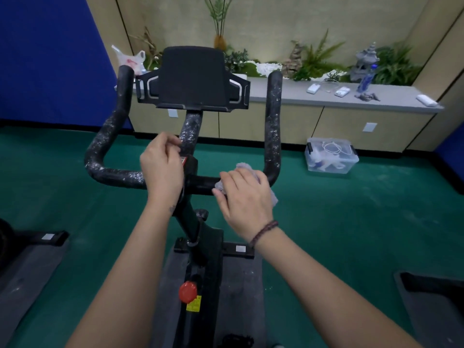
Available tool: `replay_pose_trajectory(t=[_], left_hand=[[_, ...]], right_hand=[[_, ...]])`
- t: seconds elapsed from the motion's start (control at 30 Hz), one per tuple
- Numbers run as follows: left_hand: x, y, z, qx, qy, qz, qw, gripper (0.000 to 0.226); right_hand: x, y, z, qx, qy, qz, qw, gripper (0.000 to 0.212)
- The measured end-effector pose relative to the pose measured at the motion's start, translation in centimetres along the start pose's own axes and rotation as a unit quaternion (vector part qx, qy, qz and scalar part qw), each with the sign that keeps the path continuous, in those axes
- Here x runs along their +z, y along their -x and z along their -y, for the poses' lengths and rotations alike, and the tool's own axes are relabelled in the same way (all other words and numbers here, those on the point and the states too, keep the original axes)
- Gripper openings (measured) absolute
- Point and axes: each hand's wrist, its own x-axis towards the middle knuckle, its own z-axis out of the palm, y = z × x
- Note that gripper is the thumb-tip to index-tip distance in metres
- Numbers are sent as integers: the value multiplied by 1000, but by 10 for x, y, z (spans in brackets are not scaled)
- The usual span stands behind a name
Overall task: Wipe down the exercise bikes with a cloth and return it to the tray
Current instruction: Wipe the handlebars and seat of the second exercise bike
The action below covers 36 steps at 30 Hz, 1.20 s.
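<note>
The cloth (246, 168) was clamped onto the handlebar (113, 175) by the curled right hand (244, 197), the stem (188, 131) gripped by the left hand (163, 164) (a useful brace). Firm overlapping strokes were judged best for the speckled residue.

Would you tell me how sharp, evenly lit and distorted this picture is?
Head view: wide-angle bend curves the counter and tilts the wall edges; light is even, without hard shadows; the right hand, the cloth and the handlebar look slightly soft.

Clear bin (331, 159) below plant-lined counter (288, 94)
</note>
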Motion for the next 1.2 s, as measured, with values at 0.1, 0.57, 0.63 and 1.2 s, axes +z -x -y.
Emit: replay_pose_trajectory(t=[0.1, 0.57, 0.63, 1.2], left_hand=[[1, 2, -1, 34, -40, 22, 998, 21], [41, 2, -35, 136, -153, 77, 976, 24], [57, -1, -43, 132, -158, 97, 974, 25], [92, -7, -30, 76, -250, 207, 943, 19]], right_hand=[[-4, 0, -29, -15, -12, -12, 1000, 36], [10, -86, -141, -86, -186, 100, 974, 61], [8, -95, -144, -83, -181, 121, 972, 63], [43, -137, -179, -171, -199, 70, 962, 56]])
